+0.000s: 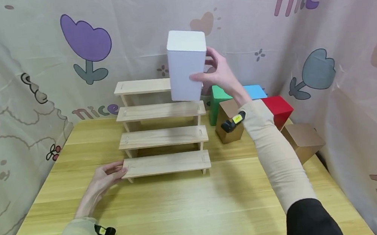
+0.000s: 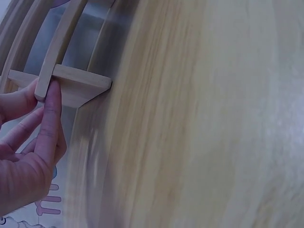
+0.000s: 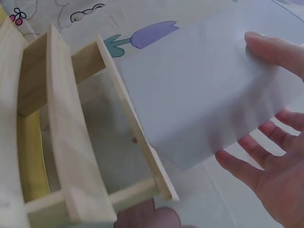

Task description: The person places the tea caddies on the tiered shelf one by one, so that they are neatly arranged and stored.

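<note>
A tall white box (image 1: 188,70) stands upright at the right end of the top step of a wooden four-step rack (image 1: 165,164). My right hand (image 1: 216,71) grips it from the right, thumb on the front face and fingers behind. In the right wrist view the base of the white box (image 3: 190,90) is close against the top board, overlapping its edge. My left hand (image 1: 107,177) pinches the left end of the lowest step; in the left wrist view the thumb and fingers of the left hand (image 2: 35,137) lie on either side of that board (image 2: 52,54).
Right of the rack sit a green box (image 1: 218,95), a blue box (image 1: 255,91), a red box (image 1: 278,110) and two brown boxes, one nearer the rack (image 1: 227,123) and one at the table's right edge (image 1: 303,140). A printed curtain (image 1: 139,31) hangs behind the wooden table (image 1: 171,217).
</note>
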